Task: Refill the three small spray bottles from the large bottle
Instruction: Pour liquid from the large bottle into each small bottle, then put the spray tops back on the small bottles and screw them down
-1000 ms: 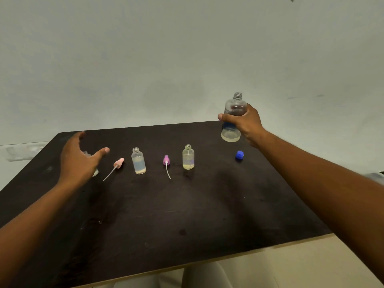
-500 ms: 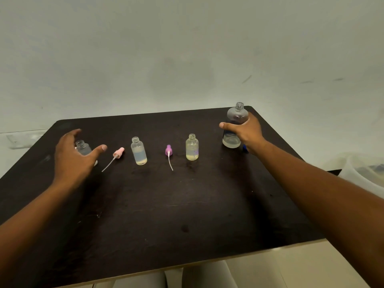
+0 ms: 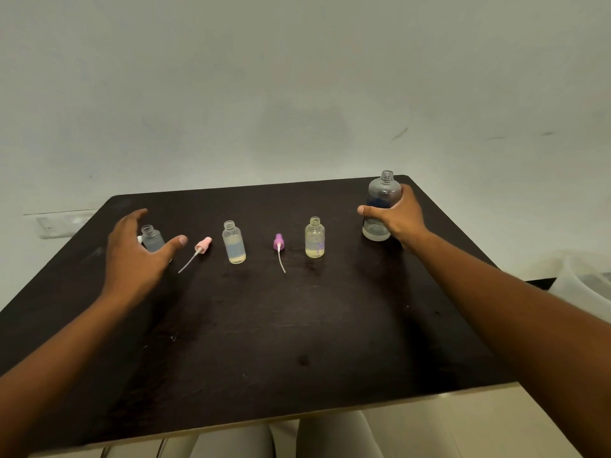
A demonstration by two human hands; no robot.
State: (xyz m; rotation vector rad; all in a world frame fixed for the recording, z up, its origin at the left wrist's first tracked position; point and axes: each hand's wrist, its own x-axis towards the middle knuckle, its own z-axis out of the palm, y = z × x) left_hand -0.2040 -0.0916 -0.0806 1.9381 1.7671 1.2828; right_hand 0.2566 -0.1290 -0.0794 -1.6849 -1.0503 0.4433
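Lowered since the earlier frame, large bottle (image 3: 380,206) stands on surface (image 3: 297,325), right hand (image 3: 398,214) grip wrapped mid-body; light, smooth plastic, uncapped; left hand (image 3: 139,256) spread around leftmost small bottle (image 3: 152,239).

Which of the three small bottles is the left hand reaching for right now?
The leftmost small bottle, framed by the open left hand. The middle small bottle and right small bottle stand apart from it, untouched.

Two bare forearms, no sleeves in view. Bare left hand (image 3: 137,256) and bare right hand (image 3: 401,214): no rings, watch or gloves. Short thumbnails. Light-grey trousers (image 3: 330,438) at bottom edge, below table.
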